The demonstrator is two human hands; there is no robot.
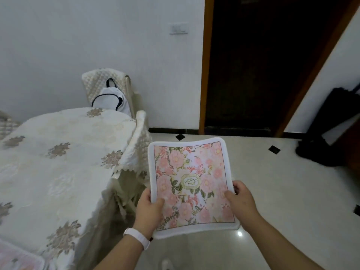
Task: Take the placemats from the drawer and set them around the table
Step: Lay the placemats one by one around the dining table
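- Ideally, the placemat (194, 158) is carried level to the table (58, 152) at left, lowered flat and squared to the edge by the chair (139, 147).
- Grip: the left hand (150, 207) and the right hand (240, 199) each pinch a near side edge, thumbs on top; the mat hangs over the floor (282, 191), just right of the table.
- Look: squarish, white border, pink floral print, oval emblem (190, 181) at centre; its slight bow suggests pliant cloth.
- A second pink mat (13, 257) lies at the table's near left corner.
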